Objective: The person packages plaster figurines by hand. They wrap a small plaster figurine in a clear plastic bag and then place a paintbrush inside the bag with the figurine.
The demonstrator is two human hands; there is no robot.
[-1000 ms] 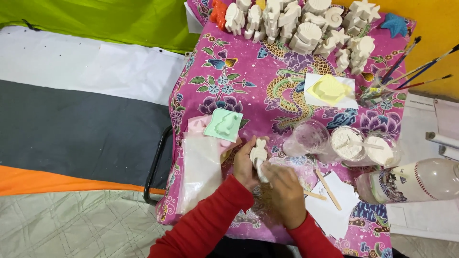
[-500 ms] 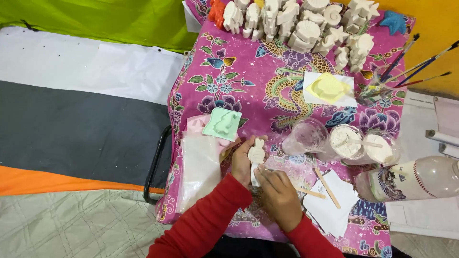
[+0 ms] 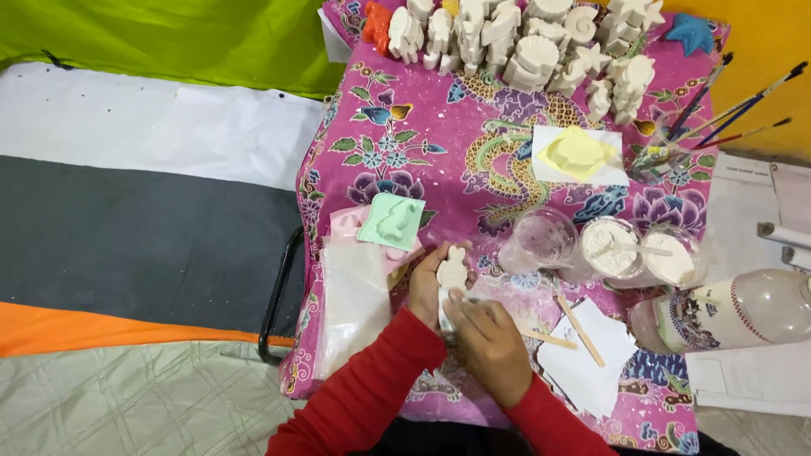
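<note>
**Plaster figure held over the floral counter**

From the head view we see our left hand (image 3: 427, 283) clasped around a small white plaster figure (image 3: 453, 268), holding it upright just above the pink floral counter (image 3: 439, 160). Our right hand (image 3: 488, 342) touches the figure's lower end, fingers curled against it. A mint-green mould (image 3: 391, 221) lies just beside the left hand. Clear cups of white powder (image 3: 612, 250) stand to the right, wooden sticks (image 3: 581, 331) lie near them, and rows of white plaster casts (image 3: 524, 38) line the far edge.
</note>
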